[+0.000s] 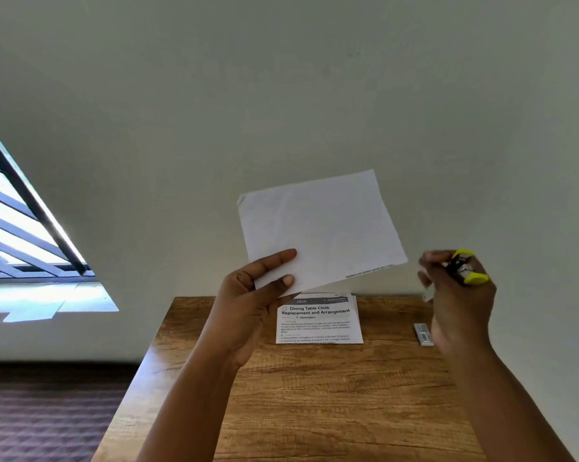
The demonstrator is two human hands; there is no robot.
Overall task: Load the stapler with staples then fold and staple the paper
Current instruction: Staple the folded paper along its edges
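Observation:
My left hand [258, 295] holds a folded white paper [321, 228] by its lower left corner, raised above the table and tilted, blank side facing me. To its right, my right hand [458, 295] grips a small black stapler with yellow ends [464, 270], held in the air a short gap from the paper's right corner. A small strip box of staples [424, 334] lies on the wooden table [314, 395] below my right hand.
A printed sheet headed "Dining Table Cloth Replacement and Arrangement" [318, 320] lies at the table's far edge against the pale wall. A barred window [21, 228] is at the left. Dark patterned carpet [48, 421] lies left of the table.

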